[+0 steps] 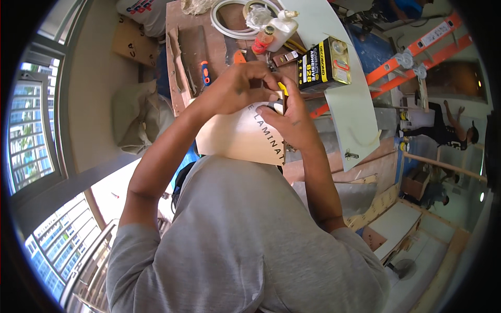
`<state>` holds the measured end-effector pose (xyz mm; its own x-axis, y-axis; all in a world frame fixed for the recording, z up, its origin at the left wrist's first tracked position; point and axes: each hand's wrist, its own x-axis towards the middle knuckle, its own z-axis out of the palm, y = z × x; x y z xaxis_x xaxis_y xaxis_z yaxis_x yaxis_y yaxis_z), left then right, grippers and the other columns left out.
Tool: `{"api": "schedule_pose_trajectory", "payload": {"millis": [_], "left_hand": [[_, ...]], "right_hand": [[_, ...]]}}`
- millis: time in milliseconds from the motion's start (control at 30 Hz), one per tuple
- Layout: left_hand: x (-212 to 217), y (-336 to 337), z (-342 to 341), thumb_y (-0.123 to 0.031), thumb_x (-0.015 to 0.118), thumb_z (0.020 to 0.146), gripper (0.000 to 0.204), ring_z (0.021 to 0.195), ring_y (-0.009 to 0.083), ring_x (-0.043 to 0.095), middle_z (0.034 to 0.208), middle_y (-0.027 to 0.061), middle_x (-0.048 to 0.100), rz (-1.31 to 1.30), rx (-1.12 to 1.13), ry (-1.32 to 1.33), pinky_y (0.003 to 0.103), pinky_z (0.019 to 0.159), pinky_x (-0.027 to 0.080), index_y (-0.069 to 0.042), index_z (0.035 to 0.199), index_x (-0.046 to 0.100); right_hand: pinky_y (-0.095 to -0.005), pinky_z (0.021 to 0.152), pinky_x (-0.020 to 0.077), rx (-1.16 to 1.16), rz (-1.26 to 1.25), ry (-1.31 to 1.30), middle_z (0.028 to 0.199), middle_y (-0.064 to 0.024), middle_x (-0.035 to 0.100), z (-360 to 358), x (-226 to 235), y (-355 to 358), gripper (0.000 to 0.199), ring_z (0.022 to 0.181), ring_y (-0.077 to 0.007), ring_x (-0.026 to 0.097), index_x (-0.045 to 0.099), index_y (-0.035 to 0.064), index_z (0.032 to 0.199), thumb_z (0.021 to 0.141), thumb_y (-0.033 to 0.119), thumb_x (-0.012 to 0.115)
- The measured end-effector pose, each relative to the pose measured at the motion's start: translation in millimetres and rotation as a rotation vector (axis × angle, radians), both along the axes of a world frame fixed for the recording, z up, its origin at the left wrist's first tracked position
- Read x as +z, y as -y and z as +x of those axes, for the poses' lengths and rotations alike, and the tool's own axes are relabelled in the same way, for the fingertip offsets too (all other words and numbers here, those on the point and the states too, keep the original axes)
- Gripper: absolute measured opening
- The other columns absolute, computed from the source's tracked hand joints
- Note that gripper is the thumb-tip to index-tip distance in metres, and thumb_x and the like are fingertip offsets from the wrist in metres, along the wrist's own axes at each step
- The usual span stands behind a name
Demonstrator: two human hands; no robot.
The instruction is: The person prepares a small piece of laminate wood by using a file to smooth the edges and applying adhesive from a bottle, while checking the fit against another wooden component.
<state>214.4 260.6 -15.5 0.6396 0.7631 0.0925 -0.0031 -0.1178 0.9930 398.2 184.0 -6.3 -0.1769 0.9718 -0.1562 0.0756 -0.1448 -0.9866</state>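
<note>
Close in front of my body, a pale sheet (222, 136) with dark lettering lies at the near edge of the workbench. Over its far right corner, both hands meet. My left hand (241, 87) is closed, its thumb and fingertips pinched at a small pale piece I cannot clearly identify. Curled round a small yellow-and-black object (282, 89), my right hand (290, 119) has its thumb toward the left fingertips. The fingers hide most of that object. Beyond the left hand are a blue-and-orange tool handle (205, 73) and an orange piece (239, 56).
A black-and-yellow adhesive tin (309, 70) stands right of the hands. Behind it are a white bottle (285, 30), a red-orange bottle (262, 40) and a white coil (222, 26). An orange ladder (383, 71) leans at right; other people (453, 130) are farther off.
</note>
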Motion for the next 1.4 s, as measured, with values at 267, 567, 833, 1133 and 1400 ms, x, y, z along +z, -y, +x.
{"api": "schedule_pose_trajectory", "payload": {"millis": [267,567,833,1133,1400], "left_hand": [[8.6,-25.3,3.4,-0.008,0.072,0.093,0.013,0.091,0.0164,0.069,0.099,0.01,0.075,0.13,-0.054,-0.126,0.033,0.082,0.053,0.004,0.098,0.073],[12.2,-23.9,10.6,-0.009,0.067,0.092,0.017,0.085,0.0359,0.069,0.095,0.0168,0.071,0.612,-0.006,-0.313,0.043,0.075,0.053,0.0,0.105,0.072],[-42.6,-52.0,-29.7,-0.02,0.063,0.103,0.021,0.087,0.0097,0.063,0.099,0.0042,0.07,0.235,0.504,-0.175,0.029,0.073,0.052,-0.002,0.114,0.067],[-239.1,33.7,-83.7,-0.047,0.079,0.085,0.093,0.13,0.0528,0.049,0.148,0.0313,0.04,0.138,1.015,-0.992,0.057,0.105,0.046,-0.006,0.156,0.036],[-227.1,-9.2,-67.3,-0.04,0.078,0.085,0.094,0.126,0.0501,0.052,0.144,0.0271,0.043,-0.098,1.199,-1.028,0.056,0.102,0.049,-0.008,0.159,0.03]], "right_hand": [[-0.0352,0.104,0.0478,0.028,-0.003,0.045,0.13,-0.0177,0.058,15.8,-14.8,-16.2,0.075,0.123,-0.0211,0.058,0.039,-0.0046,0.146,0.085,0.008,0.081],[-0.0378,0.097,0.0494,-0.025,0.157,0.147,0.117,-0.0185,0.063,19.2,-31.8,-25.4,0.062,0.111,-0.0261,0.062,0.047,-0.0024,0.132,0.084,0.012,0.083],[-0.0321,0.088,0.0515,-0.045,-0.041,0.145,0.109,-0.0106,0.064,28.5,-30.1,-30.3,0.044,0.103,-0.0165,0.062,0.055,0.0005,0.124,0.089,0.008,0.079],[-0.0256,0.078,0.0526,-0.298,0.069,0.178,0.095,-0.0038,0.067,76.7,-65.9,-31.4,0.032,0.086,-0.0086,0.062,0.06,0.0013,0.123,0.094,0.006,0.074],[-0.0285,0.065,0.0497,-0.183,0.268,0.389,0.085,-0.0059,0.068,61.7,-88.0,-51.8,0.027,0.073,-0.0094,0.06,0.063,0.0043,0.12,0.096,0.011,0.074]]}}
